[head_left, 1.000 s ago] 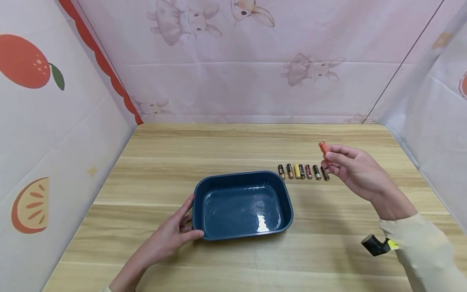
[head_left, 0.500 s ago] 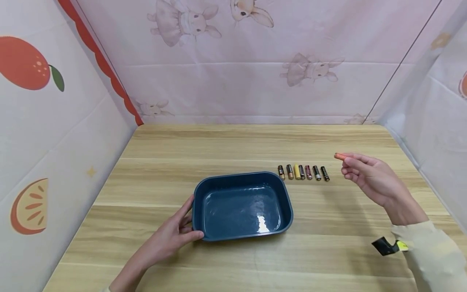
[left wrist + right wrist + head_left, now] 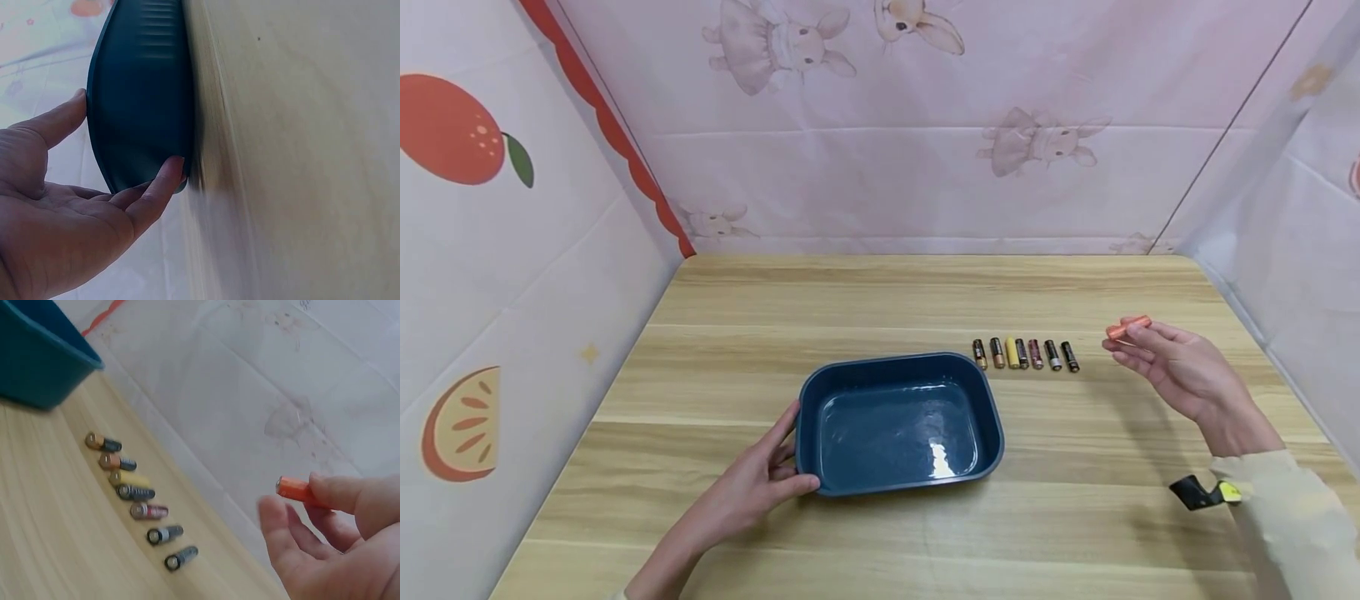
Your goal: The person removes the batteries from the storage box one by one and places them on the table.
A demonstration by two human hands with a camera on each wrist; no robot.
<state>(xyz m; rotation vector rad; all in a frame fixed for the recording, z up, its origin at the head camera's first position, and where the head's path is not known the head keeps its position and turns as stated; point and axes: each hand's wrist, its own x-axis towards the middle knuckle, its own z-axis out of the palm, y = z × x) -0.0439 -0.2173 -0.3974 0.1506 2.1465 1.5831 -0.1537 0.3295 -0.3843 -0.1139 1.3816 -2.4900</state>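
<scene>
My right hand (image 3: 1183, 367) is raised over the right of the table and pinches an orange battery (image 3: 1127, 327) between thumb and fingers. The right wrist view shows the same battery (image 3: 299, 489) held by its side, one end sticking out. To its left, several batteries (image 3: 1035, 354), black, yellow and dark red, lie in a row on the table. My left hand (image 3: 756, 483) grips the left end of a dark blue rectangular tub (image 3: 898, 483). In the left wrist view, the thumb and fingers spread across the tub's end wall (image 3: 140, 106).
The wooden table (image 3: 760, 308) runs back to a pink curtain (image 3: 880, 183) printed with rabbits. White printed sheets hang at the left (image 3: 565, 275) and right. The tub stands close to the left end of the battery row.
My right hand has moved right, away from the battery row, and the orange battery has tilted from upright to nearly level. The left hand and tub have stayed put.
</scene>
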